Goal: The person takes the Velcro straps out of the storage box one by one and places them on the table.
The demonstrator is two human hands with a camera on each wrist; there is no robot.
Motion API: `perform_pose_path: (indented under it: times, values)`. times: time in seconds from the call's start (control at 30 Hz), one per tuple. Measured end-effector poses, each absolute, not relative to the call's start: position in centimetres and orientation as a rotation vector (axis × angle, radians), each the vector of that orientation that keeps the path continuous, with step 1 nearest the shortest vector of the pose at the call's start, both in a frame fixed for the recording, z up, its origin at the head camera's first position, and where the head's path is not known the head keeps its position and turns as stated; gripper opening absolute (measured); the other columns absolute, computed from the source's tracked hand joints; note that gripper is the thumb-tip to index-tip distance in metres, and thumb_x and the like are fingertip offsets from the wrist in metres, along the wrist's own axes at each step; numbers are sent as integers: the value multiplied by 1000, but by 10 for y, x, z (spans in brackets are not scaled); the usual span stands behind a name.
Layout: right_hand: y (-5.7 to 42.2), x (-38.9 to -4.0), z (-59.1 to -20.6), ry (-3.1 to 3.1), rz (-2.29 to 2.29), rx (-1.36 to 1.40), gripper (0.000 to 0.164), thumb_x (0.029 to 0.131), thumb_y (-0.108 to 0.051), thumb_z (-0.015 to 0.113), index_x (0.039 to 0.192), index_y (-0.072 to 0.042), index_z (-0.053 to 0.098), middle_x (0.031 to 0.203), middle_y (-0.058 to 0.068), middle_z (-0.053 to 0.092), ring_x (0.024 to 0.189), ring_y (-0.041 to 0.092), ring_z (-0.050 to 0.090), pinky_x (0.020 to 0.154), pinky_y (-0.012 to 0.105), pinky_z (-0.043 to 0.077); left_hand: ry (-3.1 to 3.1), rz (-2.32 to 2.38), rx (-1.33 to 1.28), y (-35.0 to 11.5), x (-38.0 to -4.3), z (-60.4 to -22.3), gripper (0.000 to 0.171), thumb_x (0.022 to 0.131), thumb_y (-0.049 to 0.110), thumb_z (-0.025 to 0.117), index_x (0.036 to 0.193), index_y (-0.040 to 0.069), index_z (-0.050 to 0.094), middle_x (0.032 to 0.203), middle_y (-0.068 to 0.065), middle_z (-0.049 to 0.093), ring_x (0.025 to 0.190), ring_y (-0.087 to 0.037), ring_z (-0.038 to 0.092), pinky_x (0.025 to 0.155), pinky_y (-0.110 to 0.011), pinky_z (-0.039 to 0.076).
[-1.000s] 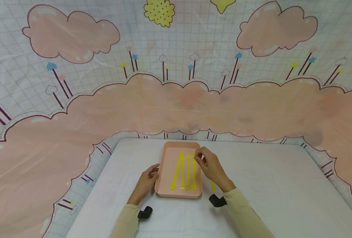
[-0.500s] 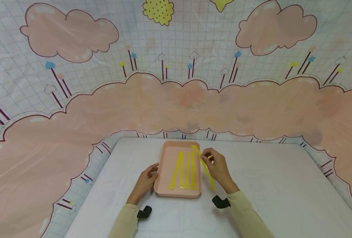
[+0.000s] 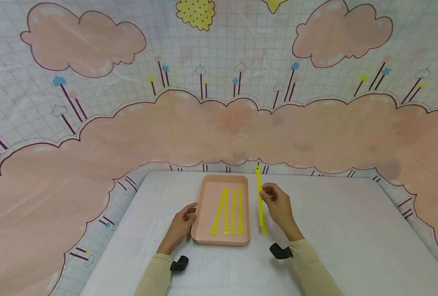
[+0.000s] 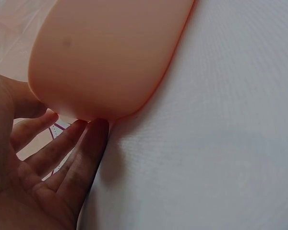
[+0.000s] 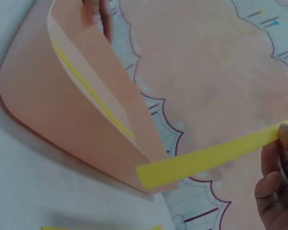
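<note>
A cloud-printed cloth [image 3: 211,131] backs the white table [image 3: 352,218]. Near its far edge sits a pink tray [image 3: 206,209] holding four yellow strips [image 3: 233,211]. The person's left hand [image 3: 180,227] touches the tray's left edge with fingers loosely extended. Just beyond the right edge, the right hand [image 3: 281,209] pinches another strip [image 3: 259,181] between thumb and fingers; a further strip [image 3: 265,231] lies below on the table.
</note>
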State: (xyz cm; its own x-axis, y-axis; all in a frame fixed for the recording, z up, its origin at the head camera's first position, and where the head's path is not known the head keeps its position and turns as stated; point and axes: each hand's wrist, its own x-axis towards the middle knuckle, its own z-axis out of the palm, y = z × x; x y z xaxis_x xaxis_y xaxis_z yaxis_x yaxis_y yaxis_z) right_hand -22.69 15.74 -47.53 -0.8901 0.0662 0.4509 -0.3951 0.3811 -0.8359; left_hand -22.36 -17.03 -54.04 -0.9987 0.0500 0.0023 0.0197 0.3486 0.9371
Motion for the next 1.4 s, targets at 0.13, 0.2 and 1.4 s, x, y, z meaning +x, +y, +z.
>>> perform_pose_path:
  times: [0.13,0.2,1.4]
  values:
    - [166,-227,-475,-2259,1585,188,19,94,-10,65,110,0,65,95,17,68,80,11,64,73,14,52,2562,1767,75,-169,-223,-540,46,96,4,56,142,10,52,133,-21,59,118,-35,61,94,-43,54]
    - [170,-226,-475,-2277,1597,140,20,94,-10,65,111,0,64,97,17,68,80,8,64,74,12,52,2562,1764,75,-168,-223,-540,46,96,4,57,142,10,52,133,-21,59,118,-35,61,95,-43,54]
    - [204,-239,-497,-2612,1642,-238,28,98,-19,61,121,-3,63,106,13,69,88,18,64,69,23,48,2595,1707,77,-170,-224,-537,46,97,8,57,142,12,52,133,-20,59,116,-33,62,93,-41,54]
